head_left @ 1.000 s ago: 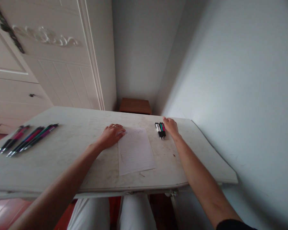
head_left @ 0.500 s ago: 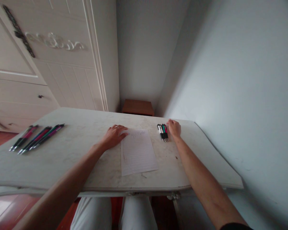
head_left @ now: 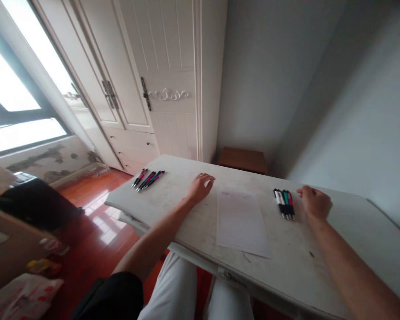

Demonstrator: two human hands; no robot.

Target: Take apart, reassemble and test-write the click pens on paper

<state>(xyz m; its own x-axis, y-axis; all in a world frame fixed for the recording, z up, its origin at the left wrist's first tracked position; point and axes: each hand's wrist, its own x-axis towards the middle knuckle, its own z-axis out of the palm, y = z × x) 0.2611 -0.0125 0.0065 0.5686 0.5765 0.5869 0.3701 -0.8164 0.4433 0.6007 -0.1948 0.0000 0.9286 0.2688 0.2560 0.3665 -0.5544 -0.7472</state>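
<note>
A lined sheet of paper [head_left: 242,222] with faint writing at its top lies in the middle of the white table [head_left: 193,226]. Just left of its upper corner is my left hand [head_left: 200,187], apart from the sheet, fingers loosely bent and thumb separate, holding nothing. To the right of the paper, several pens [head_left: 284,204] with white, green and pink barrels lie side by side. My right hand [head_left: 316,203] is curled into a fist right beside these pens, with nothing visible in it. At the table's far left lies another group of pens [head_left: 150,180], pink, blue, green and purple.
A white wardrobe [head_left: 173,133] stands behind the table, next to a low brown wooden piece [head_left: 242,160]. The wall [head_left: 370,146] borders the right side. On the red floor [head_left: 100,213] at left are a black object [head_left: 36,200] and a plastic bag [head_left: 23,295].
My view has swung left, bringing the window and floor into sight. My left hand has come off the paper's edge to its left. My right hand stays fisted beside the pens.
</note>
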